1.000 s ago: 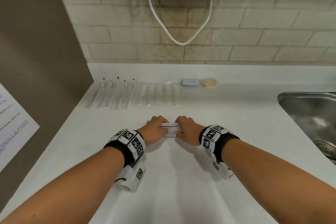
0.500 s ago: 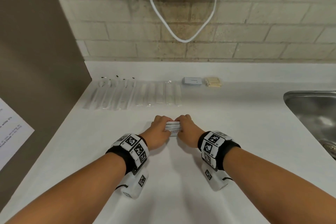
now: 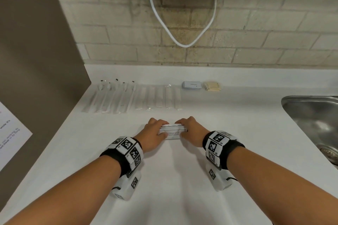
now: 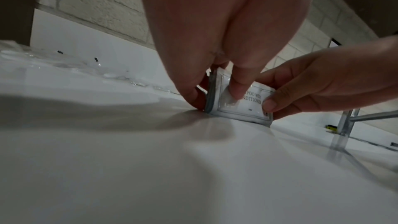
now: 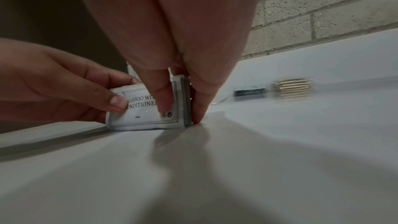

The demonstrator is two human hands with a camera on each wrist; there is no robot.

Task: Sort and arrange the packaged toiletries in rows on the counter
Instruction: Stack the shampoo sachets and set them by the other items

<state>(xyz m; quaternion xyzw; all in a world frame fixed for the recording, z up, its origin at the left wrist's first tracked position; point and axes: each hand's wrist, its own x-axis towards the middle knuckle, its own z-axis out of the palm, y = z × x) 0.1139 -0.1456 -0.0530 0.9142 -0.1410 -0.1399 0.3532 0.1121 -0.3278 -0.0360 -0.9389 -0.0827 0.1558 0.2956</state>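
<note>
A stack of white shampoo-with-conditioner sachets (image 3: 172,131) (image 4: 243,108) (image 5: 146,113) stands on its edge on the white counter (image 3: 228,133), mid-counter. My left hand (image 3: 155,130) (image 4: 215,81) grips its left end, thumb on the printed front and fingers behind. My right hand (image 3: 190,129) (image 5: 178,91) grips the right end the same way. At the back lie wrapped toothbrushes (image 3: 109,99), clear-wrapped white sticks (image 3: 159,99), a grey sachet stack (image 3: 192,85) (image 5: 249,93) and a tan sachet stack (image 3: 212,86) (image 5: 293,88).
A steel sink (image 3: 314,120) is set into the counter at the right. A brown panel (image 3: 36,60) with a paper sheet (image 3: 11,133) bounds the left side. A brick wall (image 3: 201,42) with a hanging white cable (image 3: 182,42) rises behind.
Both hands stay on the sachet stack at the same spot. The stack is tipped a little so its printed front shows. The camera has shifted slightly.
</note>
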